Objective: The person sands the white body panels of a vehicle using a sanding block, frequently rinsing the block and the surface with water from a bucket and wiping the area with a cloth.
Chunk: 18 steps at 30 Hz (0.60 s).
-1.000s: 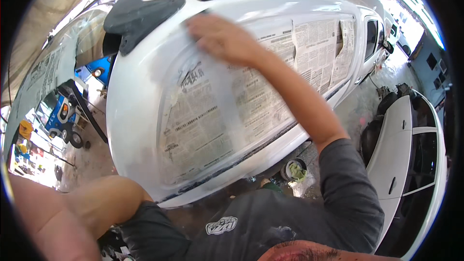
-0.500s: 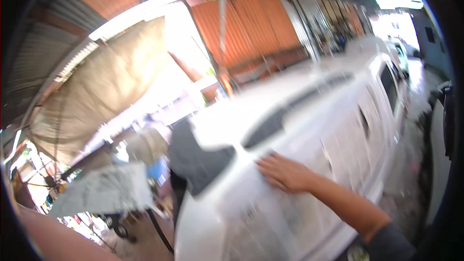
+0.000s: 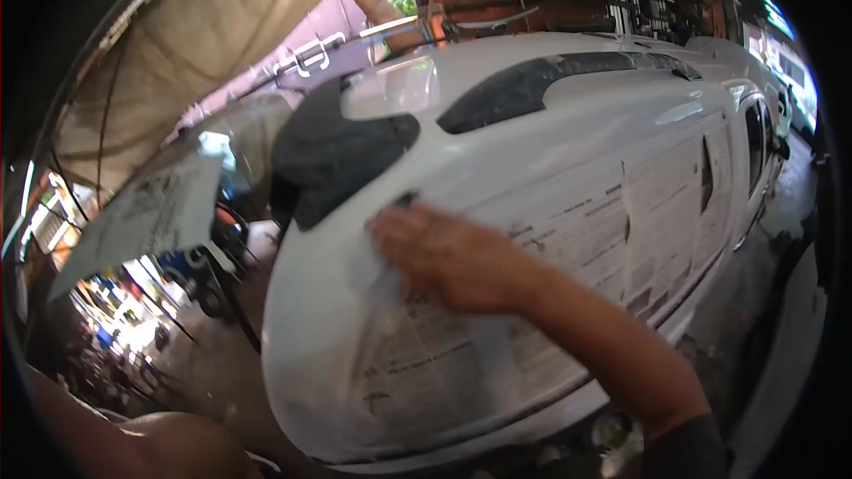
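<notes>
My right hand (image 3: 448, 257) reaches across from the lower right and lies on the white rear side of a car body (image 3: 306, 302). Its fingers are close together and smeared by motion. A small dark piece (image 3: 404, 200) shows past the finger edge, mostly covered by the hand; I cannot tell its kind. Newspaper sheets (image 3: 426, 372) cover the side windows below and beside the hand. A dark grey patch (image 3: 342, 155) marks the rear roof corner, and a long dark grey strip (image 3: 506, 93) runs along the roof edge. My left hand does not show.
The raised tailgate (image 3: 146, 222), partly papered, juts out at the left. Cluttered parts (image 3: 133, 319) lie on the floor beyond it. A tan tarp (image 3: 195, 44) hangs at the upper left. Another pale panel (image 3: 790, 328) stands at the right, across a narrow aisle.
My right hand has moved left and toward me along the body, away from the roof strip; the dark piece moved with it. The view has tilted down and is sharper.
</notes>
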### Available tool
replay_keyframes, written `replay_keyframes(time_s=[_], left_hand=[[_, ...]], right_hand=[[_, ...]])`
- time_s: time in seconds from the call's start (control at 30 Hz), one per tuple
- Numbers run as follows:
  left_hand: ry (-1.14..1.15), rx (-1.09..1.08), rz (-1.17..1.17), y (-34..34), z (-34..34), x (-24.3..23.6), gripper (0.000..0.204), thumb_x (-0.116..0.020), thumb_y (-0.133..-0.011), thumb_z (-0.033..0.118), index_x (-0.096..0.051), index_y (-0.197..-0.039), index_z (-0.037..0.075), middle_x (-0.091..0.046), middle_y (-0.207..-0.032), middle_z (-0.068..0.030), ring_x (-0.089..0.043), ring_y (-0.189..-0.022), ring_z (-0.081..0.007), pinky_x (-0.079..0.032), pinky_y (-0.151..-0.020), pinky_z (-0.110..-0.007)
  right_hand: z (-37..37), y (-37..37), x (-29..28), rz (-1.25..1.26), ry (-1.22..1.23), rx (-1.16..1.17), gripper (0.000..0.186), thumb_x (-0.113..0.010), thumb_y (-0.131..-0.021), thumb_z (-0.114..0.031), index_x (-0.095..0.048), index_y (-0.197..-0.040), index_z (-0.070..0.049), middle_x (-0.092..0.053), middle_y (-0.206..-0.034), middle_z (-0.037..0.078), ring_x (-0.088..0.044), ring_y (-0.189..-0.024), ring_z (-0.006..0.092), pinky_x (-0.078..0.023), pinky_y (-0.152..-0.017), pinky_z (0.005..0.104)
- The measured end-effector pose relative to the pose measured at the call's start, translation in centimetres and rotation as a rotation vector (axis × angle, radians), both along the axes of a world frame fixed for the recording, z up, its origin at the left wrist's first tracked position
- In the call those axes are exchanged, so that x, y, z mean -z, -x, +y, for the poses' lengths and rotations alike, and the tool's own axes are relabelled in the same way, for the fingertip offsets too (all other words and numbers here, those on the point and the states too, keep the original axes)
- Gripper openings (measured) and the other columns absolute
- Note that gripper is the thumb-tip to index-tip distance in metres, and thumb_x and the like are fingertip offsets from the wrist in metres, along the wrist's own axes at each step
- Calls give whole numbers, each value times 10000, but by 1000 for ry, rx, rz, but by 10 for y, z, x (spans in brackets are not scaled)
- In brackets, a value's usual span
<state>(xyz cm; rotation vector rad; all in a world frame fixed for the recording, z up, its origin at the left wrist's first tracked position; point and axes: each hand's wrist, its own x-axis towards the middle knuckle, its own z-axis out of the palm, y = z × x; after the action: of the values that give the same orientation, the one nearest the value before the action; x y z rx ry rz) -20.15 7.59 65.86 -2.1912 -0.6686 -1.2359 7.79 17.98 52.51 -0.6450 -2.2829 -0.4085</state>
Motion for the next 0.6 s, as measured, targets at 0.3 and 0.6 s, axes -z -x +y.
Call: replay_keyframes(time_s=[0.3,0.6], left_hand=[[56,89,-145,6,-15,23,815,-649,-920,395,-314,-1487,-86,-283,-1565,-266,-271,-1468,-375,-231,-1178,-457],[331,419,-644,-50,-16,207,747,-628,-962,343,-317,-1500,-71,-294,-1582,-252,-357,-1442,-350,-285,-1188,-475]], right_hand=[[-36,-73,-4,286,32,687,646,-553,-1014,-291,-370,-1472,128,-360,-1549,322,-300,-1482,443,-195,-1246,501],[-124,42,6,622,337,6,469,-460,-1059,-227,-500,-1409,82,-444,-1511,249,-376,-1443,367,-270,-1203,432]])
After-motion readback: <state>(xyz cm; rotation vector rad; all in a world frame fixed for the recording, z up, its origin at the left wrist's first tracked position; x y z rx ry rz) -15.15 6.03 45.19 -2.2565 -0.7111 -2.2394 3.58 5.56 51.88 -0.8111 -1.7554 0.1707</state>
